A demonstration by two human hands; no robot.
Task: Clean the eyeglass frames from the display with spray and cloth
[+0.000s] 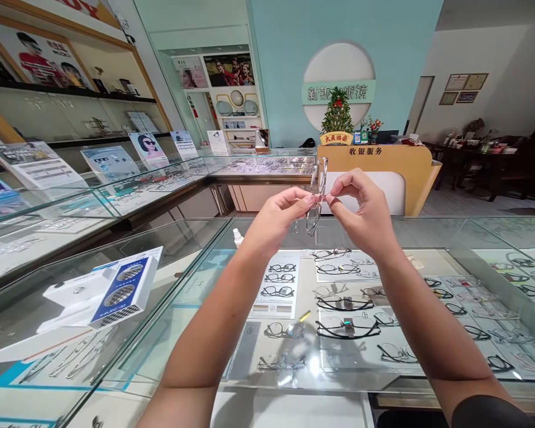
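A pair of thin-framed eyeglasses (323, 172) is held up on edge above the glass counter, near the middle of the view. My left hand (282, 217) pinches it from the left, thumb and finger closed at its middle. From the right, my right hand (361, 208) has its thumb and index finger pressed together at the same part of the frame. Its other fingers are curled. Both forearms reach out over the display case.
Beneath my arms, the glass display case (310, 380) holds rows of eyeglasses. A white and blue box (125, 288) stands on the left, and a small white bottle (238, 238) is behind my left forearm. Farther back is a yellow and white cashier desk (421, 178).
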